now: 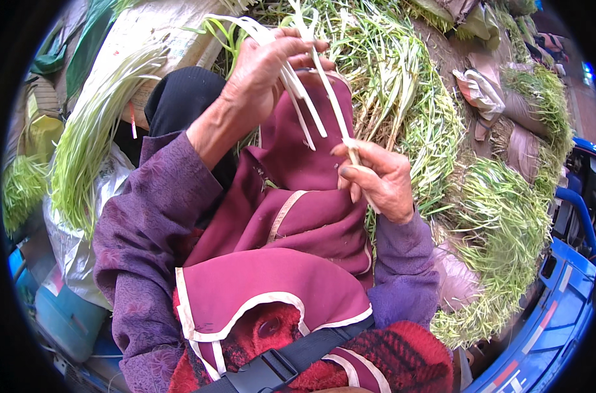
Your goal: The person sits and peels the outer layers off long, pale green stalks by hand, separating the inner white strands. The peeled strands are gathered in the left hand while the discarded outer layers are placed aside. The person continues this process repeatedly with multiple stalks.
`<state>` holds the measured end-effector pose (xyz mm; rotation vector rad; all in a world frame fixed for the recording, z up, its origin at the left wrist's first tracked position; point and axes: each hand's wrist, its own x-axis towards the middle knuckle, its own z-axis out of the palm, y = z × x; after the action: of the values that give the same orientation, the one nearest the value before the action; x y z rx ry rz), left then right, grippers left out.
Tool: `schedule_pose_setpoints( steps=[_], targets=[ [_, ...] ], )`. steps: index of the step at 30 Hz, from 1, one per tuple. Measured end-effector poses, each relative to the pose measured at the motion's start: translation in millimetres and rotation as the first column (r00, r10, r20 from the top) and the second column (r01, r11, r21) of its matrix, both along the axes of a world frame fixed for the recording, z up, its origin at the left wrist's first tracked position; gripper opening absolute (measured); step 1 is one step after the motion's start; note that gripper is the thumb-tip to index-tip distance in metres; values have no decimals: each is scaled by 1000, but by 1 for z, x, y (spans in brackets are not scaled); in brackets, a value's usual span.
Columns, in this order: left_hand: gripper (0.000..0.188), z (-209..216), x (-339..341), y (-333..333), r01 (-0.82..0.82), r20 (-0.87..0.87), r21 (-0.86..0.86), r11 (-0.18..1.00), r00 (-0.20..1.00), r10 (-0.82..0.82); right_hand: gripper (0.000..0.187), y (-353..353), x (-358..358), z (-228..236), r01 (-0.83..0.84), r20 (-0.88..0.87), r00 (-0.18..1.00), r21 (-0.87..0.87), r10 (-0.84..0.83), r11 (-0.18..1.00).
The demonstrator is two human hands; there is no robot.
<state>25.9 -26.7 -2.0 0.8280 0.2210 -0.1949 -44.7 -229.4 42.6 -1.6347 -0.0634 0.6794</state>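
Observation:
My left hand [262, 72] is raised above my lap, its fingers closed round several long pale stalks [309, 111] that look like chives. Their cut-looking white ends hang down to the right, and the green tops stick out above the hand. One longer stalk [332, 101] runs from the left fingers down to my right hand [380, 173]. The right thumb and fingers pinch its lower end. Beneath both hands lies a maroon apron [291, 170] with cream trim, spread over my lap. A large heap of the same stalks [396, 72] spreads just beyond the hands.
On the left, a neat bundle of pale stalks [101, 131] droops over a white board-like surface [131, 39]. Below it are a clear plastic bag [81, 242] and a teal bucket [68, 321]. Right, another green heap [501, 223] lies near a blue vehicle body [553, 295].

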Motion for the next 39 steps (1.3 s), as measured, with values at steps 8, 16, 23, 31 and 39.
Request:
schedule_pose_setpoints(
  steps=[8, 16, 23, 31, 39],
  targets=[
    [21, -15, 4, -5, -47, -3, 227, 973, 999, 49, 19, -43, -65, -16, 232, 210, 946, 100, -248, 968],
    [22, -32, 15, 6, -154, 34, 287, 946, 988, 150, 9, -164, -203, -84, 185, 199, 979, -793, -41, 580],
    [22, -20, 8, 0, 11, 116, 82, 997, 993, -20, 35, -197, -193, -126, 60, 226, 905, -906, 359, 418],
    [32, -6, -1, 1, 215, 15, -341, 915, 975, -224, 42, -145, 44, -186, 368, 436, 892, -852, 116, 372],
    [35, 2, -6, 9, 55, 82, -141, 988, 996, -44, 12, -146, 77, -159, 534, 418, 840, -515, -347, 671]
  ],
)
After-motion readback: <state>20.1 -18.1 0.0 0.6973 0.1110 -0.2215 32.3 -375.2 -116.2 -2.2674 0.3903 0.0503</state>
